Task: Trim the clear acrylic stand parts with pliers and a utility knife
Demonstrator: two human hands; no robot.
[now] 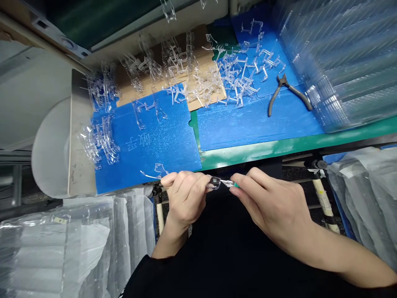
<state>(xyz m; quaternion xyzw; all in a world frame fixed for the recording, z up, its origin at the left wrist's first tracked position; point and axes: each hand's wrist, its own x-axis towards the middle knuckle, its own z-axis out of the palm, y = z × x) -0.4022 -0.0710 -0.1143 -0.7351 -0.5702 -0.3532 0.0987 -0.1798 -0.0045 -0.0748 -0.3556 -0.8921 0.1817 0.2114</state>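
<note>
My left hand [187, 194] is closed around a clear plastic part [214, 183], whose rounded end sticks out to the right of my fingers. In my right hand [269, 198] a small knife [228, 182] with a green handle is pinched between thumb and fingers. Its blade points left and reaches the end of the clear part; whether it touches cannot be made out. Just behind my left hand, a thin clear plastic piece [159, 169] shows over the blue sheet's front edge. Both hands are in front of the bench, above my lap.
Blue sheets [167, 140] and cardboard [136, 89] cover the green bench [242, 155]. Clear plastic scraps [235, 78] lie heaped at the back, with clear parts [104, 140] at left. Nippers [283, 89] lie near stacked clear trays [350, 70]. Wrapped stacks [77, 240] flank me.
</note>
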